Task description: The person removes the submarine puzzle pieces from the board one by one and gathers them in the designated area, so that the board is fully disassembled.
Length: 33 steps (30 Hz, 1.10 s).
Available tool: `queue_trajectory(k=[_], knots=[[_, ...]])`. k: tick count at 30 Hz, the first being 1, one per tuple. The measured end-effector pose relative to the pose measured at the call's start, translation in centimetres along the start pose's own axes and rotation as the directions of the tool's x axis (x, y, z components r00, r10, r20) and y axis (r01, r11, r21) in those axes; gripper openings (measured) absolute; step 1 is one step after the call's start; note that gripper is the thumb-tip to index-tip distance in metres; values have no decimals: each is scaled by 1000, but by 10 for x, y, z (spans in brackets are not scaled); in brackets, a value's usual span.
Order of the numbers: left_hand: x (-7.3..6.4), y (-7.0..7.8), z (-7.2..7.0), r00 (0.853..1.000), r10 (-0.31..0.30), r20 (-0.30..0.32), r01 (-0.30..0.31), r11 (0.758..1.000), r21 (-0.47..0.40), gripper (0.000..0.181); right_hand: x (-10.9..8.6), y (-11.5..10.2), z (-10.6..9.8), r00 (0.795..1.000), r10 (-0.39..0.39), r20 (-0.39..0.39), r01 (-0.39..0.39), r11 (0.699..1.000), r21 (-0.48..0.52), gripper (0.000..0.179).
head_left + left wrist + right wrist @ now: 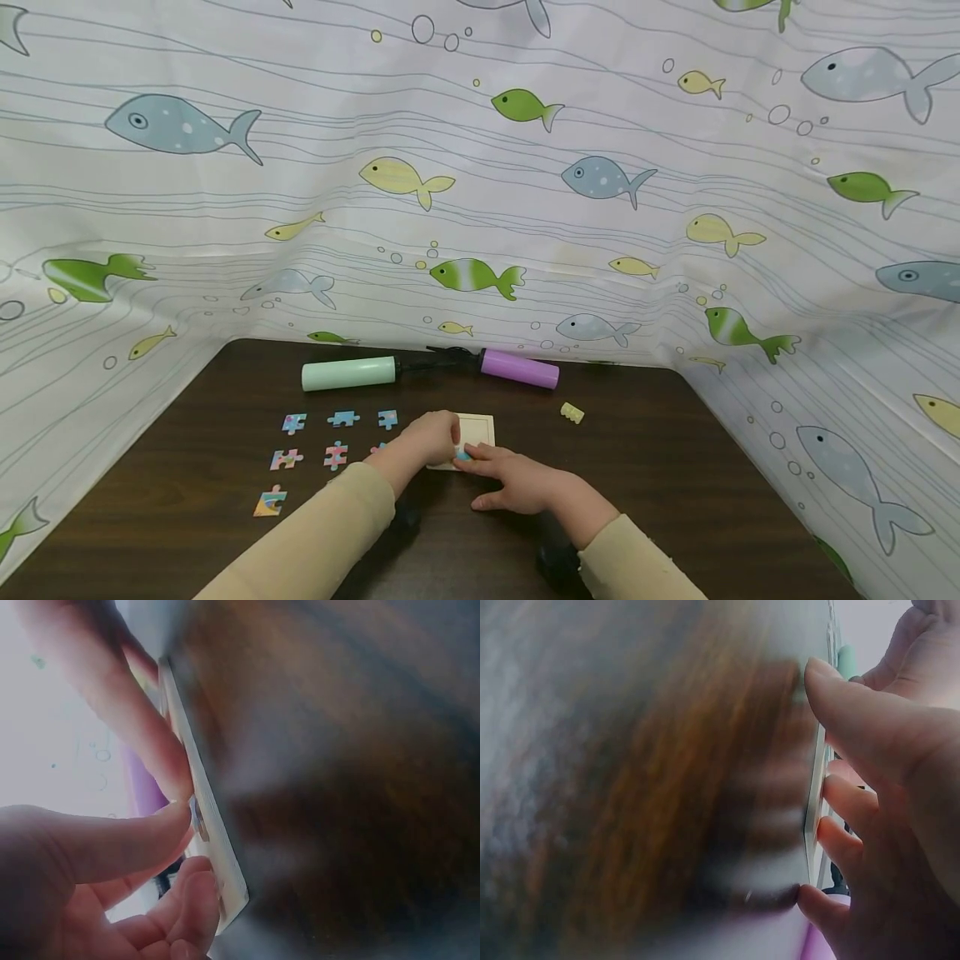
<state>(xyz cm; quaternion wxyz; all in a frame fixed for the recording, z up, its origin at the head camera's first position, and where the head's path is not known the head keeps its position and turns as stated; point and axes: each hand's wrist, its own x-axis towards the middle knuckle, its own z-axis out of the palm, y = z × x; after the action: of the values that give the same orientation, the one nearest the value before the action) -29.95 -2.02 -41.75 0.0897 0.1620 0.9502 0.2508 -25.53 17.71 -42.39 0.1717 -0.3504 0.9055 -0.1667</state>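
My left hand [433,437] is over the left side of a small pale puzzle tray [480,430]. Its thumb and curled fingers pinch a small puzzle piece [197,817] low against the tray, mostly hidden by the fingertips. From the right, my right hand [517,482] reaches in with fairly straight fingers, its fingertips touching the tray's near part. A patch of blue puzzle piece [462,455] shows between the hands. In the right wrist view, the right fingers [847,799] rest along the tray edge [814,780], with the thumb held apart from them.
Several loose jigsaw pieces [336,454] lie spread in rows on the dark table [675,492], left of the tray. Behind stands a tool with a green handle [348,373] and a purple handle [520,368]. A small yellow block [572,412] lies right. A fish-print sheet [480,225] surrounds the table.
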Motion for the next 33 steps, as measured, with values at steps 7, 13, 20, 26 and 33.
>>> queue_trajectory(k=[7, 13, 20, 26, 33], knots=[[-1, -2, -1, 1000, 3, 7, -3, 999, -33, 20, -1, -1, -1, 1000, -18, 4, 18, 999, 29, 62], [0, -2, 0, 1000, 4, 5, -4, 1000, -19, 24, -2, -3, -2, 1000, -10, 8, 10, 998, 58, 59], [3, -3, 4, 1000, -2, 5, 2, 1000, 1, 26, -7, 2, -3, 1000, -16, 7, 15, 998, 67, 58], [3, -2, 5, 1000, -4, 8, 4, 1000, 2, 26, -12, 8, -4, 1000, -7, 3, 6, 998, 59, 58], [4, -2, 5, 1000, -21, 15, 21, 1000, -1, 25, -14, 14, -4, 1000, 11, 4, -11, 998, 69, 58]])
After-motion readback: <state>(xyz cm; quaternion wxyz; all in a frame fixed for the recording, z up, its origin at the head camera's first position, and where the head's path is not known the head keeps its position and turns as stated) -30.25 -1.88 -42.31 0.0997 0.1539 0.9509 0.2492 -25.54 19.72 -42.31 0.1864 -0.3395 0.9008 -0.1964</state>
